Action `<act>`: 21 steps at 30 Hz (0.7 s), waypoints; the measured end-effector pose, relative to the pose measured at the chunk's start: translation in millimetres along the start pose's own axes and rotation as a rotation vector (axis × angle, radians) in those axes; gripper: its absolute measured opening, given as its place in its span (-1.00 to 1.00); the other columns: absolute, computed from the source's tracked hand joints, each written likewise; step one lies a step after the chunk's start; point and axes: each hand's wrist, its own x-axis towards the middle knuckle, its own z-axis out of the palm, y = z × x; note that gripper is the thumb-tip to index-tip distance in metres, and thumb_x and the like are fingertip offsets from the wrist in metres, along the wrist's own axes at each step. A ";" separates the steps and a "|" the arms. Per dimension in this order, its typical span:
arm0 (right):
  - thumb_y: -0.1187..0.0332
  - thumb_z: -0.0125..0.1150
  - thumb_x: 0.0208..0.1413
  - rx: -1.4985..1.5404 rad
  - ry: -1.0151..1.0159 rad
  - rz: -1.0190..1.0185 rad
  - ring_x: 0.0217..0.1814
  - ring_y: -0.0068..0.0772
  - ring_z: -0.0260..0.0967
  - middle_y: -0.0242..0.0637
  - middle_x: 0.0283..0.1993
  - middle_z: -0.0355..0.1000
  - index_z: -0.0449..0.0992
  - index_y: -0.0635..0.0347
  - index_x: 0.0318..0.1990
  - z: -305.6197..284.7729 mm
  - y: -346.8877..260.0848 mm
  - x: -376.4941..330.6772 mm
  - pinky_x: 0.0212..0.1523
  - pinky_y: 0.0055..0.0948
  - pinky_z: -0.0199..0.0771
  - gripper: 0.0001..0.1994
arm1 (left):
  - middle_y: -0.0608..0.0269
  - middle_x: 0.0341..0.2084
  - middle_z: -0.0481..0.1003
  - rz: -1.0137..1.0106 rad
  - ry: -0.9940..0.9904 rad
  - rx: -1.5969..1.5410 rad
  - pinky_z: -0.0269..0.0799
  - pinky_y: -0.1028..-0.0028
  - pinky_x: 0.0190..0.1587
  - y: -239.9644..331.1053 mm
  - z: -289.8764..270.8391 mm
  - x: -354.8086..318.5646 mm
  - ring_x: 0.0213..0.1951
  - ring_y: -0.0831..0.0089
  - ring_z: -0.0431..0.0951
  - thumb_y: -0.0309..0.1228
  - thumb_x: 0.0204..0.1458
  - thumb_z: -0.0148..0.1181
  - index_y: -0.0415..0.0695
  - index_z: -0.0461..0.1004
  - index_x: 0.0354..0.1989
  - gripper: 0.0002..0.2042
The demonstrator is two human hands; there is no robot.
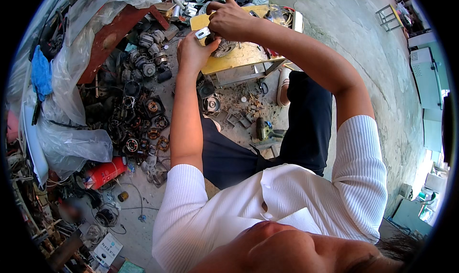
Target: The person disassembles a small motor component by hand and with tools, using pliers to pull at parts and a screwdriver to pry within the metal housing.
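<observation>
Over the near left part of a low yellow bench [222,66], both my hands work close together. My left hand [192,53] is closed, its thumb reaching right, around a small pale metal piece with a slot [202,33]. A dark, roundish motor-like part [224,49] sits just right of that thumb, partly covered by my hands. My right hand [229,20] arches over the same spot from the right. One of its fingers stretches up and away while the others bend down; what they grip is hidden.
Used motors and metal parts [143,110] lie heaped on the floor at left, beside plastic sheeting [71,144] and a red cylinder [106,172]. Below the bench are a green power drill [262,128], scissors [262,86] and debris. Concrete floor [354,38] extends right toward pale cabinets [424,77].
</observation>
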 end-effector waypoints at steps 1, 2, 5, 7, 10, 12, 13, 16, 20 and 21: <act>0.21 0.22 -0.06 0.017 0.021 -0.018 0.11 -0.29 0.41 -0.43 -0.39 0.58 0.71 -0.10 -0.46 -0.5 0.4 -0.3 0.34 0.73 -0.38 -0.85 | 0.10 -0.29 0.66 0.004 0.002 -0.002 0.53 0.20 -0.12 0.3 -0.1 -0.2 -0.20 0.07 0.66 -0.04 -0.20 0.52 -0.09 0.63 -0.13 -0.50; 0.21 0.22 -0.07 0.034 0.042 -0.036 0.12 -0.29 0.40 -0.43 -0.39 0.59 0.71 -0.10 -0.47 -1.1 1.1 -1.3 0.34 0.73 -0.38 -0.85 | 0.09 -0.29 0.66 0.008 0.004 -0.004 0.53 0.20 -0.12 0.7 -0.3 -0.4 -0.20 0.07 0.66 -0.04 -0.20 0.52 -0.09 0.63 -0.14 -0.51; 0.22 0.22 -0.07 0.065 0.067 -0.079 0.15 -0.32 0.39 -0.47 -0.38 0.59 0.71 -0.12 -0.48 -1.6 4.4 -2.8 0.34 0.73 -0.38 -0.86 | 0.06 -0.30 0.65 0.001 -0.005 -0.044 0.53 0.26 -0.16 2.8 -1.2 -1.4 -0.24 0.14 0.67 -0.11 -0.16 0.52 -0.15 0.63 -0.13 -0.53; 0.22 0.23 -0.08 0.099 0.075 -0.103 0.17 -0.34 0.39 -0.51 -0.38 0.59 0.70 -0.13 -0.49 -3.6 6.8 -2.7 0.35 0.72 -0.38 -0.87 | 0.08 -0.29 0.66 -0.013 -0.014 -0.055 0.53 0.23 -0.14 -0.7 -0.2 -0.2 -0.21 0.12 0.67 -0.08 -0.18 0.53 -0.13 0.63 -0.14 -0.52; 0.23 0.24 -0.08 0.150 0.096 -0.144 0.18 -0.36 0.38 -0.55 -0.39 0.59 0.70 -0.15 -0.49 -3.6 12.3 -4.3 0.35 0.70 -0.37 -0.88 | 0.10 -0.29 0.66 -0.042 -0.034 -0.064 0.54 0.23 -0.14 -1.7 0.3 0.6 -0.21 0.13 0.67 -0.07 -0.20 0.53 -0.11 0.63 -0.13 -0.51; 0.24 0.24 -0.08 0.144 0.125 -0.184 0.18 -0.38 0.38 -0.56 -0.41 0.58 0.69 -0.16 -0.50 -1.0 16.1 -4.5 0.35 0.68 -0.36 -0.89 | 0.10 -0.28 0.66 -0.054 -0.042 -0.078 0.55 0.23 -0.15 -0.9 0.7 0.9 -0.21 0.15 0.68 -0.07 -0.20 0.53 -0.11 0.63 -0.12 -0.50; 0.24 0.24 -0.08 0.186 0.169 -0.209 0.16 -0.38 0.39 -0.56 -0.41 0.57 0.68 -0.17 -0.50 0.5 18.3 -5.2 0.35 0.67 -0.36 -0.90 | 0.10 -0.28 0.66 -0.053 -0.042 -0.091 0.55 0.24 -0.15 -0.3 0.9 0.7 -0.21 0.15 0.68 -0.08 -0.20 0.53 -0.11 0.63 -0.11 -0.50; 0.23 0.25 -0.08 0.273 0.172 -0.204 0.12 -0.36 0.40 -0.54 -0.41 0.57 0.67 -0.18 -0.49 -0.4 20.2 -5.8 0.35 0.64 -0.35 -0.92 | 0.10 -0.28 0.67 -0.059 -0.049 -0.088 0.55 0.24 -0.16 1.3 -1.3 0.2 -0.20 0.15 0.68 -0.09 -0.19 0.53 -0.12 0.62 -0.10 -0.50; 0.20 0.26 -0.08 0.247 0.011 -0.057 0.05 -0.31 0.41 -0.51 -0.38 0.56 0.66 -0.18 -0.47 -4.7 18.1 -7.5 0.35 0.65 -0.32 -0.92 | 0.10 -0.28 0.67 -0.027 -0.036 -0.097 0.55 0.24 -0.15 -6.0 2.5 1.7 -0.20 0.15 0.68 -0.11 -0.18 0.52 -0.12 0.62 -0.09 -0.51; 0.19 0.26 -0.07 0.234 0.019 -0.042 0.04 -0.30 0.41 -0.50 -0.38 0.56 0.65 -0.17 -0.47 -5.3 16.3 -7.7 0.34 0.65 -0.30 -0.92 | 0.10 -0.28 0.67 -0.011 -0.032 -0.112 0.55 0.24 -0.15 -10.9 4.8 2.8 -0.20 0.15 0.68 -0.11 -0.18 0.52 -0.11 0.62 -0.09 -0.51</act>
